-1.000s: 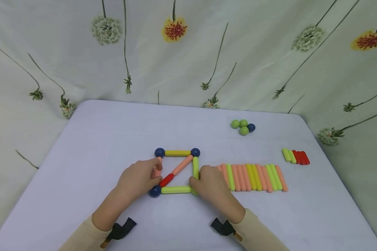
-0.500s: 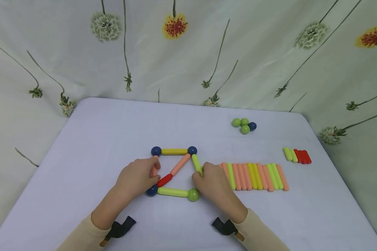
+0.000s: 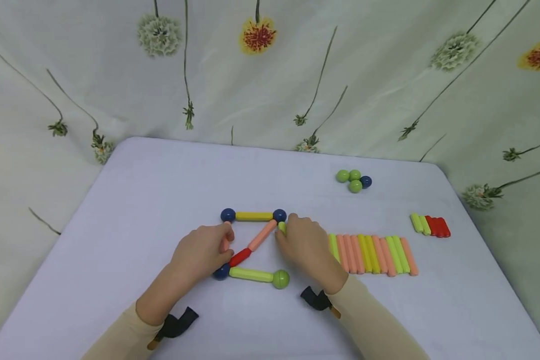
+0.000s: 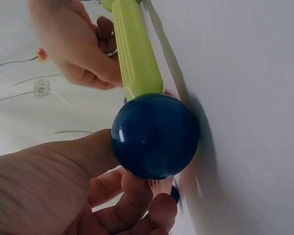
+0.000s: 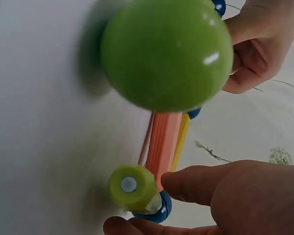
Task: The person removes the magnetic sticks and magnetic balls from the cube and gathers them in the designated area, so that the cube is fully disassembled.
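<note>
A flat frame of magnetic rods and balls lies mid-table. My left hand point(image 3: 200, 252) grips the pink rod point(image 3: 225, 244) on its left side, thumb by the near blue ball point(image 4: 154, 137). My right hand point(image 3: 308, 250) pinches a light-green rod point(image 3: 282, 227) beside the far right blue ball point(image 3: 279, 215); its free end faces the right wrist camera. A yellow rod point(image 3: 254, 216) spans the far side. Red point(image 3: 240, 258) and pink point(image 3: 262, 235) rods form the diagonal. The front light-green rod point(image 3: 252, 274) ends in a green ball point(image 3: 281, 279).
Right of my right hand lies a row of pink, yellow and light-green rods point(image 3: 369, 254). Short green and red rods point(image 3: 438, 226) sit farther right. Several balls point(image 3: 355, 186), green and blue, cluster at the back. A flowered cloth point(image 3: 234, 90) hangs behind the table.
The right hand has drawn the light-green rod's near end off the green ball and moved away from me toward the far right blue ball. The left hand keeps its grip.
</note>
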Available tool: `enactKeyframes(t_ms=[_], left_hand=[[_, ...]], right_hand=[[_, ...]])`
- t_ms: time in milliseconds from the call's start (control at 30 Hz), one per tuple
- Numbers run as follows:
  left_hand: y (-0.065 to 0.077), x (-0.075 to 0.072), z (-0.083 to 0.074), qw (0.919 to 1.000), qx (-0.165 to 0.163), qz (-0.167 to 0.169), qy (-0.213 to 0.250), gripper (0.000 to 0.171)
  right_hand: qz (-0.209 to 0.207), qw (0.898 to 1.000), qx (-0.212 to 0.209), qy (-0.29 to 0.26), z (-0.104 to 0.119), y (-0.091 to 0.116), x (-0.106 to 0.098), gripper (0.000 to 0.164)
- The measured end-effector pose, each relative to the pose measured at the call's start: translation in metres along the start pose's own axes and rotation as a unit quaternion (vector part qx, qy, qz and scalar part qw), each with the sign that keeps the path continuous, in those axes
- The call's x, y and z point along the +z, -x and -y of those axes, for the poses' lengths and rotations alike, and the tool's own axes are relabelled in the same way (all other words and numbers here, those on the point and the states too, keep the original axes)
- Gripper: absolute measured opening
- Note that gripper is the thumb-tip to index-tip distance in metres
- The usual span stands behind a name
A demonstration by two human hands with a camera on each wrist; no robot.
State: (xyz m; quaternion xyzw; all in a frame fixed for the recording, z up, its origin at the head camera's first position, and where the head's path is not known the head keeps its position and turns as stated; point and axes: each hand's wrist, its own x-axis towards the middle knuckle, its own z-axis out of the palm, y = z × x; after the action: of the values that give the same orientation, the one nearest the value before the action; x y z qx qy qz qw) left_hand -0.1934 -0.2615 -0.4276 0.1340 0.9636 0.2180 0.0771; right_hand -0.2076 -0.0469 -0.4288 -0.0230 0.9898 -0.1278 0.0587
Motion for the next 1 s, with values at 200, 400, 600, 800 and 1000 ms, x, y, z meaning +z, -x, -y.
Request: enactKeyframes(t_ms=[200,400,600,800,1000], left_hand=[[-0.001,-0.002,-0.002,1.0,-0.005,0.007,-0.001,0.023],[-0.001,-0.002,-0.001,0.9999,-0.002,0.01,-0.007,0.024],[0.001,-0.003,-0.001,0.9999,-0.006,0.01,-0.003,0.026],[-0.001,-0.003,0.0,0.9999,-0.011,0.004,0.002,0.031],[-0.001,-0.003,0.001,0.9999,-0.016,-0.002,0.001,0.033]], right_hand=[[0.008,1.0,0.012,-0.006,0.006,-0.018,-0.001,0.029],[-0.011,0.998,0.011,-0.056,0.0,-0.02,0.002,0.01],[-0.014,0.995,-0.004,-0.101,-0.006,-0.011,-0.004,0.011],[-0.026,0.993,-0.023,-0.115,-0.032,0.002,-0.024,0.027],[-0.054,0.991,-0.002,-0.126,-0.086,0.018,-0.045,0.036]])
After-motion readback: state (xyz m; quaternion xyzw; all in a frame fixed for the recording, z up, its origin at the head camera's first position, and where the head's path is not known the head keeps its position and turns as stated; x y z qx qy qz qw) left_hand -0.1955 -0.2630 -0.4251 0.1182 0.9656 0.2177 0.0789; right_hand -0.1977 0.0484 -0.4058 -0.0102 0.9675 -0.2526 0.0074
